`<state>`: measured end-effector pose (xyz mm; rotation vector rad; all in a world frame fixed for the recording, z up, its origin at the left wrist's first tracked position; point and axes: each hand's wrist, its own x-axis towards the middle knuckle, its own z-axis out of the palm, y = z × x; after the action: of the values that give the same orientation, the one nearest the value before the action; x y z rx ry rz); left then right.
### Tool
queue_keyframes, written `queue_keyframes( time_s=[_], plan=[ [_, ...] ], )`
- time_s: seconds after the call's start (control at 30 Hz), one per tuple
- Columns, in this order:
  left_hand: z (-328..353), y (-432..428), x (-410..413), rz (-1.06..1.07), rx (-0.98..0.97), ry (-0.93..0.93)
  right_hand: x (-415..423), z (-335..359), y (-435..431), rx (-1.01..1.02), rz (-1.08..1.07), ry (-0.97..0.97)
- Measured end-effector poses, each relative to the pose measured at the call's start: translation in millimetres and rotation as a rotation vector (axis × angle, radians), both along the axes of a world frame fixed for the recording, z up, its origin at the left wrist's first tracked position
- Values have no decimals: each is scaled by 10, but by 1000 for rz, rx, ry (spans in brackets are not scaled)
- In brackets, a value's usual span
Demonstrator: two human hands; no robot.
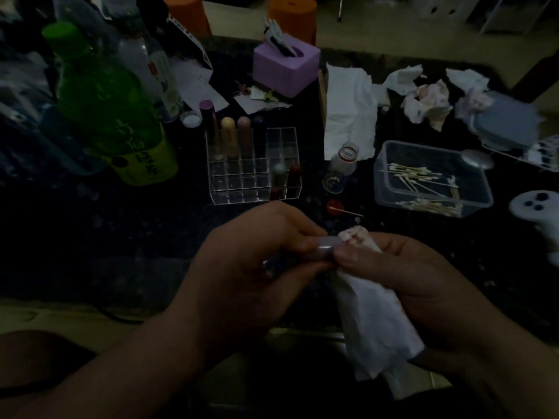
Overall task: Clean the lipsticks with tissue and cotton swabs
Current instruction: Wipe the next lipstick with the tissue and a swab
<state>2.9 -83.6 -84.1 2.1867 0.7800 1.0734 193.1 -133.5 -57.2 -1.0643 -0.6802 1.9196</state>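
The white tissue (373, 322) is hanging down from the right hand (420, 276). That hand's fingers are curling round it and pinching its top against the lipstick (325, 247). The left hand (251, 258) is gripping the lipstick's other end, just above the dark table (106, 237). At 12 o'clock from the hands, a clear rack (254, 179) is holding more lipsticks (230, 137). At 2 o'clock, a clear box (381, 189) is holding cotton swabs (423, 173). Crumpled tissues (429, 98) are lying farther back.
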Motion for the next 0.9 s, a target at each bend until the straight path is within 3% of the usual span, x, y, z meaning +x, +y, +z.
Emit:
queue_keyframes(
  time_s=[0.07, 0.13, 0.2, 0.23, 0.3, 0.4, 0.47, 0.6, 0.67, 0.73, 0.83, 0.9],
  plan=[
    [4, -35, -6, 37, -25, 37, -12, -1, -13, 110, -8, -206],
    [55, -43, -15, 26, -534, -79, -3, -14, -15, 324, -19, -438],
    [78, 3, -47, -133, -1106, -202, 7, -27, -11, 544, -56, -615],
    [102, 16, -55, -217, -1279, -227, 4, -22, -5, 643, -63, -680],
    [137, 12, -31, -316, -1445, -260, 15, -56, 1, 806, -58, -779],
    [127, -36, 71, -218, -1435, -330, 29, -93, 13, 795, -66, -874],
    [116, -58, 88, -162, -1261, -360, 24, -87, 23, 520, -95, -729],
    [35, -58, 15, -28, -520, -75, -44, -4, 21, 19, -48, -130],
    [-22, -69, -6, 9, -265, 22, -47, 49, 34, -39, -44, -45],
    [-45, -80, -10, 3, -354, -42, -18, 53, 40, 55, -24, -175],
    [48, -33, 16, -37, -976, -258, 6, 12, 23, 374, -84, -575],
    [73, -8, 53, -41, -1307, -258, -16, -8, 17, 558, -127, -688]
  ],
)
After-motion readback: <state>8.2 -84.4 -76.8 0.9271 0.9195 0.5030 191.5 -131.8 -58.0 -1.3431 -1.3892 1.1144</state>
